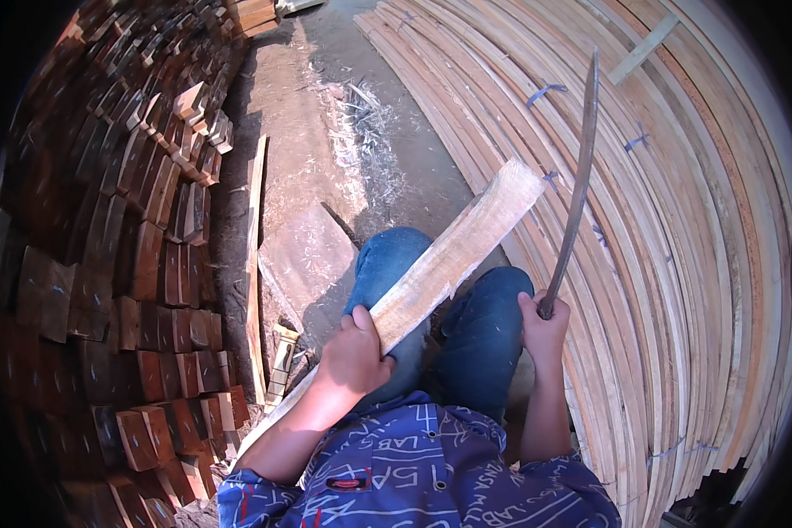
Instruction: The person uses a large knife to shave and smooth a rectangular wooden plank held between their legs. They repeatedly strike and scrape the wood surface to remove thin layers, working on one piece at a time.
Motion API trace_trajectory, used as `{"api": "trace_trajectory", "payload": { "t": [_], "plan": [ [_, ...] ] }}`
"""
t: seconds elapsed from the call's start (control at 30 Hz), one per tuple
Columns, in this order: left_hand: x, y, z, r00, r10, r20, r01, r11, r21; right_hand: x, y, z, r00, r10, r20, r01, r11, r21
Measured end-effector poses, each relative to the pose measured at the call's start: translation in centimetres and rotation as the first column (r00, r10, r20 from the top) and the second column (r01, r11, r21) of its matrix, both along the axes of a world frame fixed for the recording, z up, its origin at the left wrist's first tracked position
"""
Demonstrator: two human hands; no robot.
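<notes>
My left hand (354,356) is closed round the edge of a long, pale wooden plank (453,251) with a rough, splintered side. The plank lies slanted across my thighs, its far end up to the right and its lower end running under my left forearm. In my right hand (546,324), near my right knee, is a machete (581,167) with a long, narrow, dark blade. The blade points up and away, its tip well above the plank's far end. Plank and blade are apart. My fingers hide most of the machete's handle.
Stacked brown timber (141,264) walls in the left side. Long boards (669,290), bundled with blue ties, fill the right. On the ground ahead lie wood shavings (370,132), a flat slab (308,264), a thin strip of wood (255,264) and a small slatted piece (281,365).
</notes>
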State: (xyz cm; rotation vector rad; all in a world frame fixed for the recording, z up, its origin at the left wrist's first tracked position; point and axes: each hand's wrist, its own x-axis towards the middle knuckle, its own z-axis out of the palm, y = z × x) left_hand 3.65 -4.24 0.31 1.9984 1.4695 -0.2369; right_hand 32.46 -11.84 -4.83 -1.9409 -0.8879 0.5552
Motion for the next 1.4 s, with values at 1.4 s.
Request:
{"api": "trace_trajectory", "payload": {
  "t": [1.4],
  "plan": [
    [0.4,1.1,0.5,0.999,0.001,-0.038,-0.002,0.999,-0.034,3.0,2.7,2.4,0.946,0.066,0.319,-0.003,0.981,-0.195]
  ]
}}
